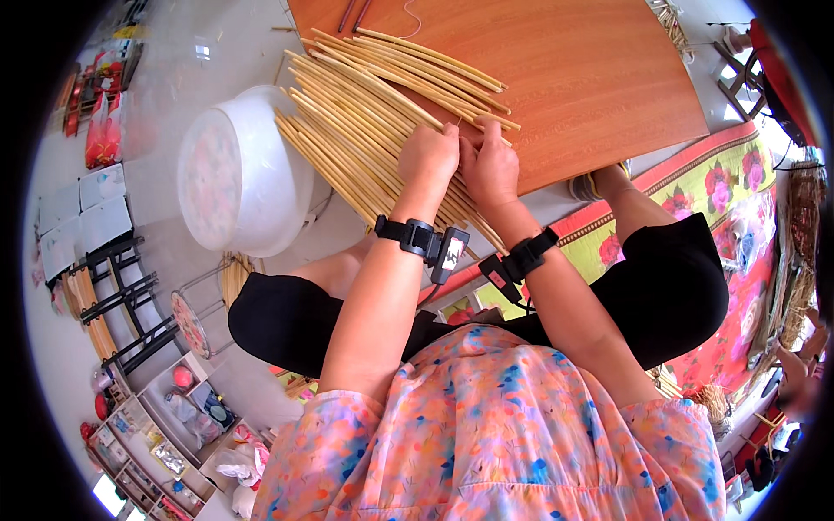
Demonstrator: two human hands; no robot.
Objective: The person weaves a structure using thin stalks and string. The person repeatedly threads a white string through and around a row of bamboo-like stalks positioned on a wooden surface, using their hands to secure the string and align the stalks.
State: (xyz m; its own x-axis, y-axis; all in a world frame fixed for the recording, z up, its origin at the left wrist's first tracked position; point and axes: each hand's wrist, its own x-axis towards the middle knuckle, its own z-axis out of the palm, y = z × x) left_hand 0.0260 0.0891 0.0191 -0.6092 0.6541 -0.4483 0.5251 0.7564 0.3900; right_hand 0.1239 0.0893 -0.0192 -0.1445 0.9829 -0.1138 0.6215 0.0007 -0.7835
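Note:
Long pale-yellow stalks (343, 122) lie side by side like a mat across the table's near left corner, their left ends jutting past its edge. My left hand (427, 156) rests over the right part of this row, its fingers closed in a pinch. Close beside it, my right hand (492, 172) is also closed, thumb against bent fingers. What the fingertips hold is too small to make out. Just beyond the hands, a separate group of similar stalks (417, 68) lies on the brown wooden table (599, 95). Both wrists wear black straps with small boxes.
A translucent white plastic tub (269, 174) stands left of the table. Two dark thin sticks (354, 16) and a pink thread (412, 19) lie at the table's far side. Floral cloth (665, 204) spreads to the right. A round-topped stool (189, 323) and shelves (148, 434) are at left.

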